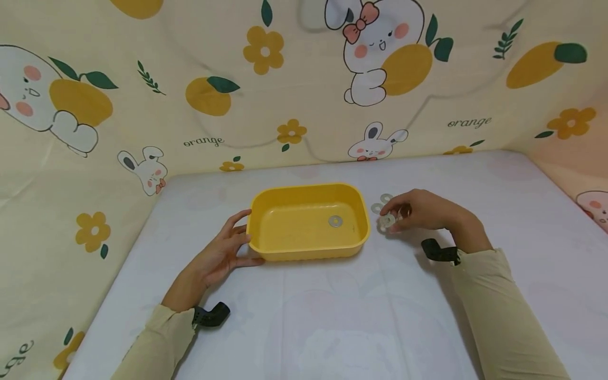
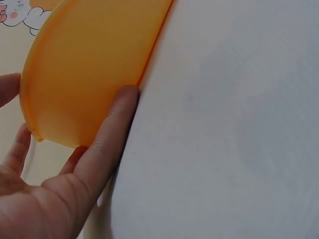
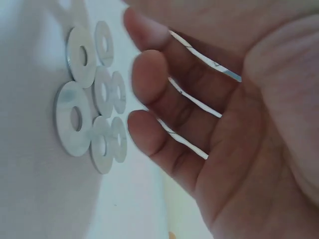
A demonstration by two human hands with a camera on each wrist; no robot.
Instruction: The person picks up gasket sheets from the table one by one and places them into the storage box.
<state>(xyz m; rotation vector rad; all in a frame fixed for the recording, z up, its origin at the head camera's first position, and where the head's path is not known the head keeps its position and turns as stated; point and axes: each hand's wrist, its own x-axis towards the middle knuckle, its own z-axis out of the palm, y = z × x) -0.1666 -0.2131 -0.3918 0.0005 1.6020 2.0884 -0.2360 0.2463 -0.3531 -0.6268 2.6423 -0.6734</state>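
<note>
A shallow yellow rectangular tray (image 1: pixel 304 252) stands on the white table with one flat metal washer (image 1: pixel 335 221) inside. My left hand (image 1: pixel 220 256) holds the tray's left end, thumb low along its front side and fingers at the rim. In the left wrist view the thumb (image 2: pixel 107 132) lies against the tray wall (image 2: pixel 94 69). To the right of the tray, my right hand (image 1: pixel 423 211) pinches a washer (image 1: pixel 387 220) between thumb and index finger. The right wrist view shows its other fingers (image 3: pixel 149 77) curved beside several washers (image 3: pixel 75 119) lying flat; the pinching fingertips are out of that view.
More loose washers (image 1: pixel 386 198) lie close to the tray's right end. A printed cloth (image 1: pixel 313 79) with rabbits and oranges rises behind the table and along its sides. Each wrist wears a black strapped device (image 1: pixel 212 315).
</note>
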